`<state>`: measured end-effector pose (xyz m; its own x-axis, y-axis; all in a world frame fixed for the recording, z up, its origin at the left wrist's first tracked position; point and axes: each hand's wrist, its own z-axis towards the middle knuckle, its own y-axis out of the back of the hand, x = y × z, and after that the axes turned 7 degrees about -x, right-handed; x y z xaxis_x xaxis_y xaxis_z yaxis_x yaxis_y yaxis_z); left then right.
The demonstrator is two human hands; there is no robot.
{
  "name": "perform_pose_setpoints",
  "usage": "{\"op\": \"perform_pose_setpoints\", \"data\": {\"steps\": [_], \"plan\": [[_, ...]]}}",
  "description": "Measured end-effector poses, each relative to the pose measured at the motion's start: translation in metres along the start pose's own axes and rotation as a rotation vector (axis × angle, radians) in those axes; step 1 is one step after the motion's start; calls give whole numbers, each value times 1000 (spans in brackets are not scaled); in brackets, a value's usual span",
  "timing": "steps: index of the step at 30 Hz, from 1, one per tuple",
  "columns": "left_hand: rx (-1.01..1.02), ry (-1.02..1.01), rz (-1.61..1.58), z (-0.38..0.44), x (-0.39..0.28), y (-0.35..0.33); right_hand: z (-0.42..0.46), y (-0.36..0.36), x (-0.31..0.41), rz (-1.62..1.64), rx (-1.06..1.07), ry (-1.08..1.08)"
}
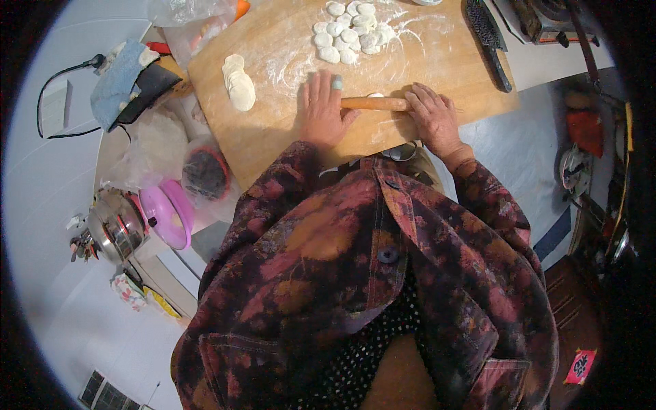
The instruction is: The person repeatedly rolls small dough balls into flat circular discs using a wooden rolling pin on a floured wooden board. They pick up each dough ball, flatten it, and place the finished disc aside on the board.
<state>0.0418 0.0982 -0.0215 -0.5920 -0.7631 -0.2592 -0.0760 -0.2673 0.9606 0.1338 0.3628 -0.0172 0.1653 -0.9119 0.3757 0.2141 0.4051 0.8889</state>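
Observation:
A wooden rolling pin (376,104) lies crosswise near the front edge of a floured wooden board (277,128). My left hand (323,110) holds down its left end, palm flat and fingers stretched forward; one finger wears a pale green wrap. Curled over the right end is my right hand (433,115). A small dough piece (375,95) shows just behind the pin, partly hidden by it. Several flattened dough discs (349,36) cluster at the back of the board among scattered flour. To the left, rolled dough wrappers (241,92) overlap in a row.
A black-bladed cleaver (484,41) rests along the board's right side. Beyond it is a gas stove (556,23). Plastic bags (154,143), a pink plastic lid or basin (166,215) and a steel pot (115,225) crowd the left. A bowl's rim (427,2) shows at the back.

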Motion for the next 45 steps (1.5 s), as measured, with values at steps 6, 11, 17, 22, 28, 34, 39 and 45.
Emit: {"op": "perform_pose_setpoints", "data": {"steps": [6,11,17,22,28,34,39,45], "plan": [[-101,15,-67,32,5,-3,32,2,-19,-98,-13,84],[44,-29,94,0,-6,4,-16,-1,-8,-79,4,-61],[-133,27,26,23,1,-5,23,4,-18,-16,-48,43],[0,-17,6,-14,-12,0,-4,14,-30,-26,-54,23],[-106,113,20,22,2,-7,36,9,-38,6,-57,155],[-142,-38,34,-27,-10,-19,12,13,-28,26,-50,155],[-112,119,29,18,2,-7,39,12,-37,113,-52,171],[-137,28,3,-24,-5,-16,25,15,-20,94,-49,193]]}}
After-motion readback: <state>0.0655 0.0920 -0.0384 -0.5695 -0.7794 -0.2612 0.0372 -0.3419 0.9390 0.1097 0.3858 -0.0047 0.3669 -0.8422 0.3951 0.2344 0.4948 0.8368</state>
